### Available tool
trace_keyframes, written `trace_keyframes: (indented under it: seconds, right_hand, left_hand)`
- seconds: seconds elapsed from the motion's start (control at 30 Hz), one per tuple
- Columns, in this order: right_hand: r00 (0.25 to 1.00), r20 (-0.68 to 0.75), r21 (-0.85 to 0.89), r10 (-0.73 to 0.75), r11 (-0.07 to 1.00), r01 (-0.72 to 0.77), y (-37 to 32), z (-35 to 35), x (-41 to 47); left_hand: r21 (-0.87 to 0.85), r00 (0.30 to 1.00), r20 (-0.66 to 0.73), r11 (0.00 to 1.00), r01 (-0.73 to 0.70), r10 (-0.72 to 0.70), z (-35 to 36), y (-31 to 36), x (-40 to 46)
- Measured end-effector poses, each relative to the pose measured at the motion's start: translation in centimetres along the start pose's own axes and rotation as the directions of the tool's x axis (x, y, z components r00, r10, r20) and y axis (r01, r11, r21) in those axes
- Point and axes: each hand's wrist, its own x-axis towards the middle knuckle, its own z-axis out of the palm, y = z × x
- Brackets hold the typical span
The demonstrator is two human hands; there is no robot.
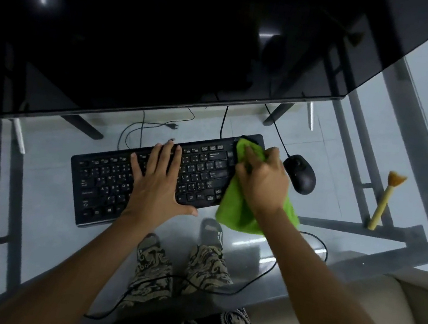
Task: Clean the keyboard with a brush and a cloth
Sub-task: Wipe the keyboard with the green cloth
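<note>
Wiping the right end of the keyboard [149,177] with the cloth [239,210], held bunched under the right hand [262,183]; fingers curled over the green fabric, pressing it onto the keys. Left hand [157,181] laid flat on the middle of the keyboard, fingers straight and spread, thumb out along the near edge, grasping nothing.

Position of task items, all relative to the keyboard:
- Keyboard lying at a slant on the glass desk [57,235], below the monitor [171,30].
- Cloth draped over the right end, with its loose tail hanging off the near right corner.
- Brush [384,201] well apart to the right, beyond the mouse [300,173], lying untouched on the glass.

Likely faults from here:
1. Sliding of the keyboard on the smooth glass if the flat left hand eases off.
2. Snagging of the cloth pile on key edges, lifting a keycap under a hard stroke.
3. Knocking the mouse, just beside the right end, with the wiping knuckles.
4. Dragging the loose tail across the glass, spreading dust back onto it.
5. Catching the cable [253,284] trailing near the lap.

Materials and shapes:
- Keyboard: black matte plastic, low rectangular slab, pale legends.
- Cloth: bright green, soft, fleecy, crumpled.
- Brush: pale yellow straight handle, flared tan bristle head.
- Mouse: black, rounded, glossy.
- Desk: clear glass on a grey metal frame.
</note>
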Motion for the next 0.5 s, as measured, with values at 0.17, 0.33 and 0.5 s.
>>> trace_keyframes:
  seconds: [0.17, 0.33, 0.5]
  right_hand:
    - [0.980, 0.166, 0.073, -0.113, 0.992, 0.102, -7.9, 1.0, -2.8]
    - [0.991, 0.100, 0.049, -0.084, 0.996, 0.080, -1.5, 0.0, -2.1]
    - [0.978, 0.202, 0.216, 0.048, 0.972, -0.092, -0.5, -1.5, -0.3]
  left_hand:
    - [-0.035, 0.998, -0.070, 0.999, -0.010, 0.007, 0.0, 0.1, -0.2]
    - [-0.022, 1.000, -0.027, 1.000, -0.004, 0.003, 0.2, -0.3, -0.1]
    - [-0.029, 1.000, -0.021, 1.000, -0.003, 0.002, 0.4, -0.3, 0.0]
